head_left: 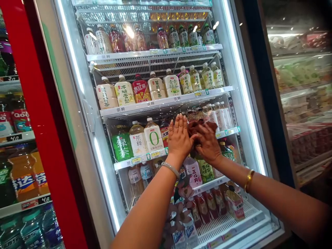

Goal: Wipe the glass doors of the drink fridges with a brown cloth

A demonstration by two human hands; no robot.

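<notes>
My left hand point(181, 138), with a pale bangle at the wrist, lies flat against the glass door of a lit drinks cooler. Its fingers point up, and nothing is in it. Right beside it, my right hand point(209, 143) presses a crumpled dark brown cloth point(211, 127) to the same glass. A gold bracelet circles that wrist. The cloth partly hides the fingers and the bottles behind. Through the glass, a white bottle marked 0 point(154, 135) stands left of my left hand, on the shelf at hand height.
Bottled teas fill several shelves point(166, 101) inside the cooler. Bright light strips point(245, 86) run along its sides. On the left, past a red panel point(38, 114), stands another rack of bottles point(23, 173). A lit shelf unit with packaged goods point(308, 138) is at the right.
</notes>
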